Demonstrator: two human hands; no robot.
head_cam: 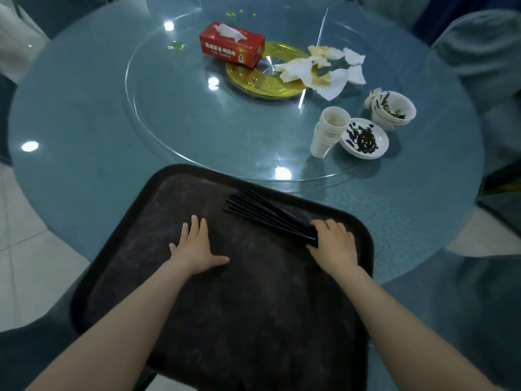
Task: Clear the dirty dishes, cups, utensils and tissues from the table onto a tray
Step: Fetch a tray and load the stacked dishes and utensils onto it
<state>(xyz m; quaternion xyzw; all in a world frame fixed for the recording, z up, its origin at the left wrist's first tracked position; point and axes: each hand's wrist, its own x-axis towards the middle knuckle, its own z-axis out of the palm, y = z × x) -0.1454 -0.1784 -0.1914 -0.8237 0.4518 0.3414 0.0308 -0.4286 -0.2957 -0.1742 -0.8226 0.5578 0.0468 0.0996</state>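
head | left hand (194, 249) flat on tray (127, 249) | right hand (334, 242) grips chopsticks (267, 214)

head camera looks down, close over tray (118, 249).

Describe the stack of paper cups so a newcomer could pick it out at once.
Start at the round glass turntable on the table and go to its near right edge. There the stack of paper cups leans beside a small white dish smeared with dark scraps. It is the only tall, plain white thing there, its mouth empty.
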